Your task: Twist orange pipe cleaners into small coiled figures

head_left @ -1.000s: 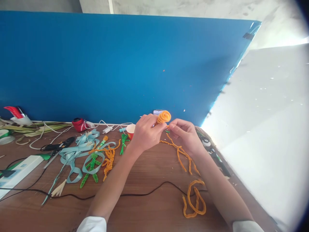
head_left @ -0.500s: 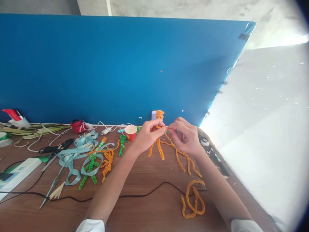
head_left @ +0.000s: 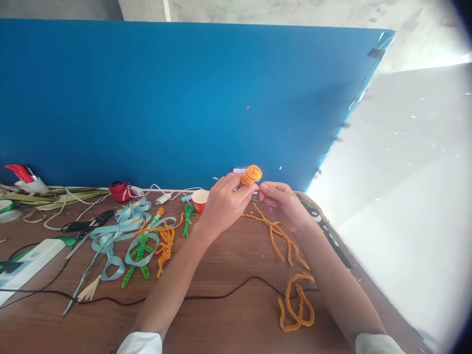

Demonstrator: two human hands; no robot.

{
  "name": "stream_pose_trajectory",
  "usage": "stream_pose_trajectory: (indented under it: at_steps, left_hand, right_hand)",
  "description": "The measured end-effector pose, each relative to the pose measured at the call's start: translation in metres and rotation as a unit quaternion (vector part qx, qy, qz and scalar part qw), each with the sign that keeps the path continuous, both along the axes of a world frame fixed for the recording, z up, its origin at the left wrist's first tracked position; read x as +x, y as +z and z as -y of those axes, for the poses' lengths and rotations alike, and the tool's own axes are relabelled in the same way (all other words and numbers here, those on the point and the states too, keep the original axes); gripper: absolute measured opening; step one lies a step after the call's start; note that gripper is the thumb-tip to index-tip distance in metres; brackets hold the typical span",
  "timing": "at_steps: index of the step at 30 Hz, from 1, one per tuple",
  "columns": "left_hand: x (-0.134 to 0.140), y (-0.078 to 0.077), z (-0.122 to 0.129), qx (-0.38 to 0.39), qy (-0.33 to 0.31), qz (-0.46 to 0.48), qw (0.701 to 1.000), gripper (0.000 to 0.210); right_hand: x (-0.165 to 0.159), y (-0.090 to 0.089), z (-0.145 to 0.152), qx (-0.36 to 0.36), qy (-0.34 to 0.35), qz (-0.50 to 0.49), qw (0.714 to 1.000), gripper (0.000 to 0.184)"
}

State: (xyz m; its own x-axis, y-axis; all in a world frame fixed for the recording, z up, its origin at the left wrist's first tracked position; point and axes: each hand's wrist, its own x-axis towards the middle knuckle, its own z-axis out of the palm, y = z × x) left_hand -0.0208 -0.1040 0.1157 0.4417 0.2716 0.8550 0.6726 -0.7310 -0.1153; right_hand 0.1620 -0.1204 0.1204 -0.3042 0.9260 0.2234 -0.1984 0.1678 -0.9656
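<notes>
My left hand (head_left: 225, 204) is closed around a figure made of orange pipe cleaner (head_left: 252, 174), its coiled, rounded top sticking out above the fingers. The rest of the figure is hidden in the palm. Close on the right, my right hand (head_left: 282, 204) pinches a short orange end between thumb and forefinger, almost touching the left fingertips. Below the right hand lie knotted orange pipe cleaner strands (head_left: 276, 227). A loose orange pipe cleaner loop (head_left: 311, 314) rests nearer to me.
A red paper cup (head_left: 200, 197) and a phone (head_left: 239, 170) stand behind the left hand. To the left lie light blue ribbon (head_left: 106, 241), green pipe cleaner figures (head_left: 139, 251), a glue gun (head_left: 92, 223) and a power strip (head_left: 33, 263). A black cable (head_left: 221, 296) crosses the table (head_left: 221, 329).
My left hand has turned the orange figure, so its coiled top now faces me and its dangling legs no longer show. The right hand has shifted slightly and still pinches the orange end.
</notes>
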Motion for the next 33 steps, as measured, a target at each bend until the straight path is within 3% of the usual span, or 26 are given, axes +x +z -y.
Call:
stream_pose_trajectory:
  at_steps: [5, 7, 9, 11, 13, 15, 17, 18, 20, 22, 25, 27, 28, 30, 33]
  left_hand:
    - [0.004, -0.004, -0.002, -0.121, -0.054, 0.068, 0.989, 0.019]
    - [0.006, -0.005, -0.003, -0.183, -0.066, 0.098, 0.976, 0.017]
    - [0.007, -0.004, -0.003, -0.246, -0.081, 0.128, 0.957, 0.015]
    - [0.007, -0.003, -0.004, -0.319, -0.113, 0.158, 0.928, 0.015]
    - [0.006, -0.002, -0.005, -0.409, -0.167, 0.189, 0.877, 0.016]
    - [0.003, -0.001, -0.005, -0.494, -0.226, 0.209, 0.813, 0.018]
    - [0.000, 0.001, -0.005, -0.542, -0.264, 0.210, 0.770, 0.019]
    - [-0.001, 0.003, -0.005, -0.544, -0.272, 0.206, 0.767, 0.019]
    - [-0.003, 0.006, -0.004, -0.508, -0.265, 0.193, 0.796, 0.018]
    - [-0.003, 0.008, -0.002, -0.435, -0.230, 0.185, 0.851, 0.016]
    - [-0.003, 0.008, -0.001, -0.306, -0.160, 0.164, 0.924, 0.012]
    - [-0.002, 0.005, -0.003, -0.209, -0.117, 0.133, 0.962, 0.013]
    - [-0.002, 0.003, -0.004, -0.154, -0.094, 0.111, 0.977, 0.014]
    - [-0.002, 0.000, -0.006, -0.035, -0.048, 0.068, 0.996, 0.017]
    - [-0.004, -0.003, -0.009, 0.095, -0.010, 0.023, 0.995, 0.018]
  right_hand:
    - [0.000, -0.003, -0.001, -0.019, 0.041, -0.007, 0.999, 0.034]
    - [-0.002, -0.006, -0.002, 0.027, 0.005, 0.034, 0.999, 0.034]
    - [-0.004, -0.009, -0.005, 0.131, -0.062, 0.122, 0.982, 0.033]
    - [-0.003, -0.012, -0.007, 0.287, -0.137, 0.233, 0.919, 0.032]
    - [0.001, -0.013, -0.008, 0.441, -0.180, 0.331, 0.814, 0.030]
    - [0.007, -0.013, -0.009, 0.539, -0.191, 0.399, 0.717, 0.028]
    - [0.011, -0.014, -0.010, 0.573, -0.196, 0.437, 0.665, 0.026]
    - [0.012, -0.014, -0.010, 0.574, -0.202, 0.440, 0.661, 0.025]
    - [0.011, -0.015, -0.010, 0.551, -0.210, 0.408, 0.697, 0.023]
    - [0.005, -0.014, -0.009, 0.484, -0.205, 0.345, 0.777, 0.023]
    - [-0.003, -0.011, -0.004, 0.300, -0.152, 0.216, 0.917, 0.038]
    - [-0.005, -0.008, -0.001, 0.153, -0.074, 0.109, 0.979, 0.041]
    - [-0.005, -0.007, -0.001, 0.085, -0.026, 0.059, 0.994, 0.038]
    - [-0.004, -0.005, -0.001, -0.024, 0.066, -0.015, 0.997, 0.030]
    - [-0.002, -0.005, -0.004, -0.084, 0.126, -0.058, 0.987, 0.026]
